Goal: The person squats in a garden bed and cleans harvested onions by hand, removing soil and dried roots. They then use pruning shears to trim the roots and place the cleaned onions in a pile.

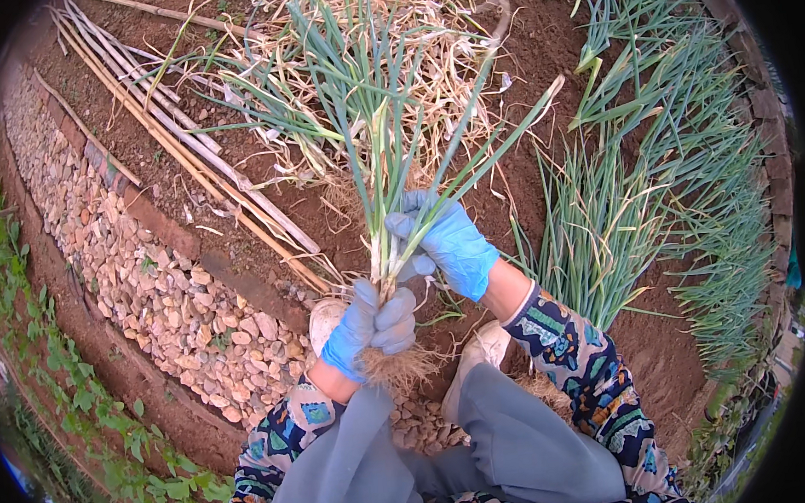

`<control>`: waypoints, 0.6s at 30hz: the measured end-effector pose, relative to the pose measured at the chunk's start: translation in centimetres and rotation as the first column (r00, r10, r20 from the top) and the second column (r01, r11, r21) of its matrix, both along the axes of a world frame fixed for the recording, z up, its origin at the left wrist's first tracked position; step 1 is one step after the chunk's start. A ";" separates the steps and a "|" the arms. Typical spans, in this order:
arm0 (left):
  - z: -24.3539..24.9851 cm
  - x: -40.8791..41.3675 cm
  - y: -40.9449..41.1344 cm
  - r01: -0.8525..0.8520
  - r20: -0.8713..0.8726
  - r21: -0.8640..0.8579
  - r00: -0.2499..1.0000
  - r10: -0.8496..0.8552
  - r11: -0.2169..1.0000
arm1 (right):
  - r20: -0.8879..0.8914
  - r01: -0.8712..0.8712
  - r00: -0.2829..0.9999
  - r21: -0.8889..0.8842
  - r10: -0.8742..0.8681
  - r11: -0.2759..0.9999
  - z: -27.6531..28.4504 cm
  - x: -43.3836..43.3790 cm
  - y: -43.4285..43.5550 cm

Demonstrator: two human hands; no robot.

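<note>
My left hand [382, 322], in a blue glove that looks soiled grey over the fingers, grips a bunch of green onions [380, 204] low on the pale stems. Tangled brown roots [399, 368] hang out beneath that fist. The long green leaves fan upward, away from me, a few with dry tips. My right hand [443, 238], gloved the same way, is just above on the right side of the bunch. Its fingers curl about an outer stalk, partly hidden by the leaves.
Beyond the bunch lies a heap of dry straw-coloured leaves [426, 77] on brown soil. Bamboo poles [182, 147] lie at the left, beside a brick edging [159, 221] and a gravel strip [170, 300]. More green onions [602, 232] cover the right side. My shoes [475, 358] flank the roots.
</note>
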State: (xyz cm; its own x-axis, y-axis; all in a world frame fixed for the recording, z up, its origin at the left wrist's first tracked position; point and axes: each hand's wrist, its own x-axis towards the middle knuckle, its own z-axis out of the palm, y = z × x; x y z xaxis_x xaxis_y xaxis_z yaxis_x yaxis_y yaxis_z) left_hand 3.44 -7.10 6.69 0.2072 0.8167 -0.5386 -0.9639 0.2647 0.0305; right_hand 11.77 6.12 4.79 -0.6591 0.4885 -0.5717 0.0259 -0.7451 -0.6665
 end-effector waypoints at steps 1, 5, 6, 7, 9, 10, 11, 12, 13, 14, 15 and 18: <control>0.1 0.0 -0.1 0.026 -0.061 -0.005 0.998 -0.027 1.000 | 0.039 -0.012 0.999 0.005 0.012 1.000 0.5 0.0 0.1; -1.4 1.5 0.4 0.011 -0.605 -0.156 0.790 -0.104 0.988 | 0.159 0.000 0.987 0.118 -0.019 0.993 0.5 0.3 0.0; -1.1 1.5 0.6 -0.042 -0.581 -0.163 0.811 -0.062 0.986 | 0.170 0.002 0.985 0.109 -0.021 0.994 -0.2 0.5 0.3; -1.0 1.5 0.6 -0.057 -0.535 -0.143 0.844 -0.028 0.988 | 0.181 0.005 0.983 0.099 -0.023 0.995 -0.7 0.7 0.5; -1.0 1.0 0.4 -0.094 -0.436 -0.107 0.899 0.038 0.990 | 0.168 0.003 0.986 -0.012 0.000 1.000 -0.9 1.3 0.9; -1.0 1.0 0.3 -0.096 -0.458 -0.097 0.888 0.041 0.991 | 0.159 -0.004 0.987 -0.036 0.010 0.999 -1.2 1.4 1.0; -1.2 1.1 0.3 -0.100 -0.451 -0.099 0.892 0.045 0.990 | 0.149 -0.011 0.989 -0.060 0.020 0.998 -1.4 1.7 1.1; -1.6 1.1 0.3 -0.106 -0.445 -0.100 0.894 0.051 0.989 | 0.039 -0.008 0.999 -0.113 0.012 0.994 -1.5 2.0 1.1; -1.7 1.2 0.3 -0.113 -0.440 -0.100 0.896 0.058 0.989 | -0.010 -0.016 1.000 -0.134 0.015 0.991 -1.6 2.2 1.2; -1.6 1.4 0.2 -0.127 -0.439 -0.119 0.896 0.063 0.985 | -0.059 -0.025 0.998 -0.154 0.016 0.988 -1.7 2.3 1.3; -1.8 1.5 0.1 -0.139 -0.458 -0.120 0.886 0.070 0.983 | -0.108 -0.035 0.994 -0.178 0.016 0.983 -1.8 2.3 1.2; -2.4 1.6 -0.3 -0.167 -0.511 -0.117 0.855 0.085 0.979 | -0.152 -0.044 0.988 -0.245 0.007 0.969 -1.3 1.9 1.3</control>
